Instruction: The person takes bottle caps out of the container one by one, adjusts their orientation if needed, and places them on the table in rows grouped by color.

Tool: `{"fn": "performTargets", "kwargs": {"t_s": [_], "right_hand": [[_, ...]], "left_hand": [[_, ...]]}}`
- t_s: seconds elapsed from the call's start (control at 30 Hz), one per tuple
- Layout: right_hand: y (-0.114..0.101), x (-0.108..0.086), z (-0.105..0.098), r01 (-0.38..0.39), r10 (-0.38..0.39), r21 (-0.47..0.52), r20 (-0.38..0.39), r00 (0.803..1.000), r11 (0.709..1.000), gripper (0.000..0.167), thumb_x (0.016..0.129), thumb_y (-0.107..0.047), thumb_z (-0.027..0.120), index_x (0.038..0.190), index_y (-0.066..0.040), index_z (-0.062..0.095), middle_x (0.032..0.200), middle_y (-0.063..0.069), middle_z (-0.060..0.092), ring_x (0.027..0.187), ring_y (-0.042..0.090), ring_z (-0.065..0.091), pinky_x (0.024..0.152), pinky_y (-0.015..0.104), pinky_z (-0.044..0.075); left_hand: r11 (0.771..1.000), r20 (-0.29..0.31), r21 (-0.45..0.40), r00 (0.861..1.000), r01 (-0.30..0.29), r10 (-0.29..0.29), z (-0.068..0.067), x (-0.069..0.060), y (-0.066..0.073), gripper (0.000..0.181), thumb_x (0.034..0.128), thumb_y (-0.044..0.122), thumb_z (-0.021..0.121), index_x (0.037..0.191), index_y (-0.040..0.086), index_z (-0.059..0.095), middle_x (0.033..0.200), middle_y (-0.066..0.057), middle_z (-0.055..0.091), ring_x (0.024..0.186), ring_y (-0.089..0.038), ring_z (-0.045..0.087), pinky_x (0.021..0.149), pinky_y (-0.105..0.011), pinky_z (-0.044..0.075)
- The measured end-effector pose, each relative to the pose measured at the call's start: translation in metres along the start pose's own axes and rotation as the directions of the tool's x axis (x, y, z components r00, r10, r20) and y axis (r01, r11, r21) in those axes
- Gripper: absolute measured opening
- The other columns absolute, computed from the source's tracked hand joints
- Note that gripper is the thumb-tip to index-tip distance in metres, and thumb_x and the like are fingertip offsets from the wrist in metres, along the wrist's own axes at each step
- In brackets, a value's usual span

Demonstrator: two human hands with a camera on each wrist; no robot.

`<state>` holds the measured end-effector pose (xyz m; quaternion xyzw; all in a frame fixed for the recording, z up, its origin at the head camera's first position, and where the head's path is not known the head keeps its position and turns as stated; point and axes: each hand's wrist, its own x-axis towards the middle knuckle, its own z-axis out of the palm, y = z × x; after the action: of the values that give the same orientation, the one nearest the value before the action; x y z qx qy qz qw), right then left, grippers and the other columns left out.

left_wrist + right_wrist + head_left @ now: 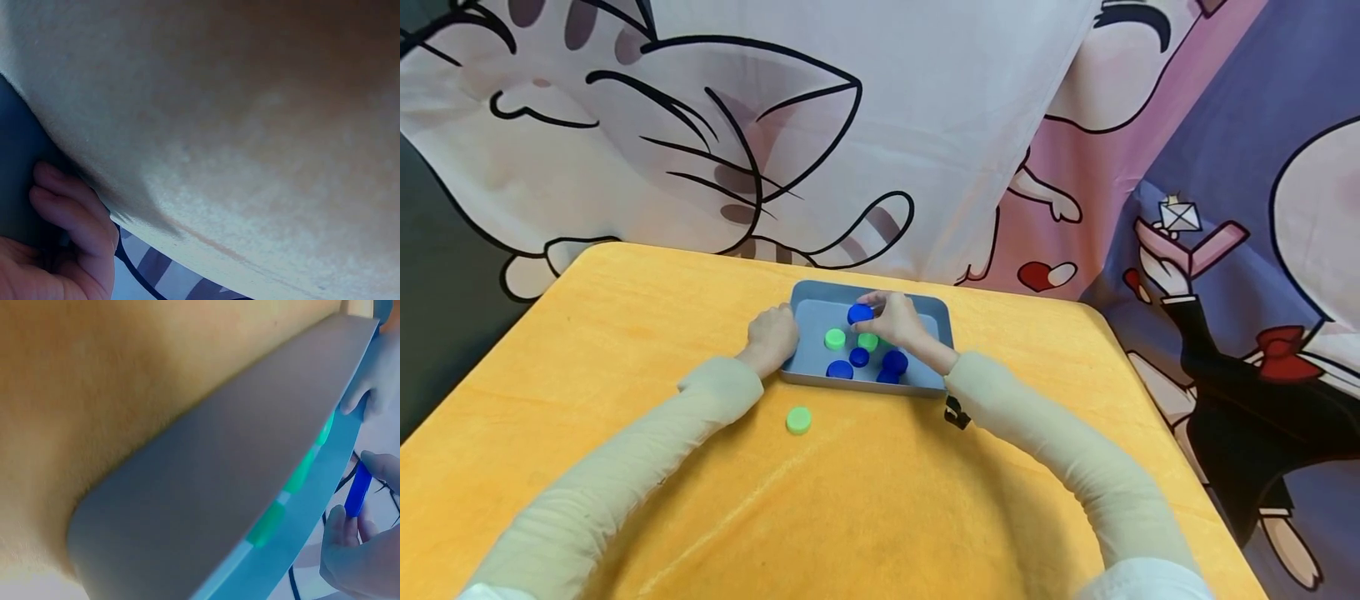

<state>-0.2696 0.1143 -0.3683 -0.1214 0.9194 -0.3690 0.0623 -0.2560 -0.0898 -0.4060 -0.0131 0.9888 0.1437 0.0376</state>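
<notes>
A grey-blue tray (815,308) holds several blue and green round caps. My left hand (772,335) grips the tray's left edge; the left wrist view shows its curled fingers (75,219) against the dark tray side. Above the tray, my right hand (897,321) pinches a blue cap (860,314) between thumb and fingers. In the right wrist view that blue cap (358,489) stands on edge in the right hand (362,550), over the tray wall (219,462). Green caps (834,339) and blue caps (839,370) lie below it.
A single green cap (799,420) lies on the yellow tabletop (745,500) in front of the tray. A small black object (956,412) shows beside the right wrist. Printed cloth (970,100) with cartoon figures hangs behind the table and on the right.
</notes>
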Motion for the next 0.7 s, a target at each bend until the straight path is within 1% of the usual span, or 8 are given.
{"fn": "performTargets", "kwargs": {"t_s": [0.13,0.27,0.3,0.33,0.43,0.53,0.57,0.7], "right_hand": [[-0.004,-0.008,0.003,0.014,-0.014,0.014,0.016,1.000,1.000,0.043,0.077,-0.019,0.081,0.117,-0.010,0.067,0.115,0.010,0.068,0.099,0.023,0.064,0.081,0.031,0.056],[-0.008,-0.015,0.005,0.030,-0.031,0.022,0.040,0.999,0.999,0.044,0.078,-0.019,0.080,0.119,-0.010,0.065,0.117,0.010,0.066,0.101,0.023,0.064,0.084,0.032,0.056],[-0.009,-0.017,0.006,0.036,-0.037,0.021,0.044,0.998,0.999,0.045,0.078,-0.019,0.080,0.119,-0.010,0.065,0.117,0.011,0.066,0.101,0.023,0.064,0.084,0.032,0.056],[-0.010,-0.019,0.006,0.043,-0.044,0.018,0.047,0.998,0.999,0.045,0.078,-0.019,0.080,0.119,-0.009,0.065,0.117,0.011,0.066,0.101,0.023,0.065,0.084,0.032,0.056],[-0.013,-0.024,0.008,0.071,-0.071,0.014,0.048,0.996,0.997,0.044,0.078,-0.018,0.080,0.119,-0.009,0.065,0.117,0.012,0.067,0.100,0.024,0.065,0.085,0.033,0.056],[-0.015,-0.029,0.009,0.089,-0.089,0.004,0.044,0.995,0.996,0.043,0.078,-0.017,0.080,0.118,-0.009,0.066,0.117,0.011,0.066,0.099,0.023,0.066,0.084,0.032,0.056],[-0.015,-0.031,0.010,0.096,-0.096,0.002,0.043,0.994,0.995,0.043,0.078,-0.017,0.080,0.117,-0.009,0.066,0.117,0.011,0.066,0.099,0.024,0.066,0.084,0.032,0.056],[-0.018,-0.038,0.012,0.112,-0.112,0.001,0.044,0.993,0.994,0.043,0.076,-0.017,0.081,0.116,-0.010,0.067,0.117,0.010,0.066,0.099,0.023,0.065,0.082,0.030,0.056]], "left_hand": [[1.000,0.005,0.001,1.000,-0.005,0.005,0.001,0.001,-0.001,0.030,0.0999,0.012,0.040,0.116,-0.010,0.053,0.091,-0.024,0.064,0.077,-0.029,0.066,0.067,-0.041,0.057],[1.000,0.014,-0.012,1.000,0.004,-0.004,0.000,0.001,-0.001,0.030,0.0996,0.011,0.040,0.116,-0.011,0.053,0.090,-0.023,0.063,0.074,-0.028,0.064,0.065,-0.038,0.057],[1.000,0.019,-0.014,1.000,0.008,-0.008,-0.001,0.001,-0.001,0.030,0.0995,0.011,0.040,0.116,-0.011,0.052,0.089,-0.023,0.063,0.073,-0.027,0.064,0.064,-0.037,0.057],[1.000,0.015,-0.013,1.000,0.008,-0.008,-0.001,0.000,0.000,0.029,0.0990,0.010,0.041,0.115,-0.011,0.053,0.086,-0.022,0.062,0.070,-0.026,0.063,0.061,-0.036,0.056],[1.000,0.024,-0.011,1.000,0.016,-0.016,-0.003,-0.001,0.002,0.029,0.0994,0.011,0.040,0.115,-0.011,0.052,0.085,-0.021,0.061,0.068,-0.024,0.062,0.059,-0.034,0.055],[1.000,0.018,-0.008,1.000,0.016,-0.016,-0.002,-0.001,0.002,0.029,0.0995,0.011,0.040,0.115,-0.010,0.053,0.085,-0.021,0.062,0.069,-0.024,0.062,0.060,-0.034,0.055],[1.000,0.024,-0.010,1.000,0.017,-0.017,-0.001,0.000,0.001,0.030,0.0999,0.011,0.039,0.117,-0.010,0.052,0.088,-0.022,0.062,0.071,-0.025,0.063,0.063,-0.036,0.056],[1.000,0.014,-0.006,1.000,0.002,-0.002,0.001,0.001,-0.001,0.030,0.0997,0.011,0.040,0.117,-0.011,0.052,0.089,-0.023,0.063,0.073,-0.027,0.064,0.065,-0.039,0.057]]}}
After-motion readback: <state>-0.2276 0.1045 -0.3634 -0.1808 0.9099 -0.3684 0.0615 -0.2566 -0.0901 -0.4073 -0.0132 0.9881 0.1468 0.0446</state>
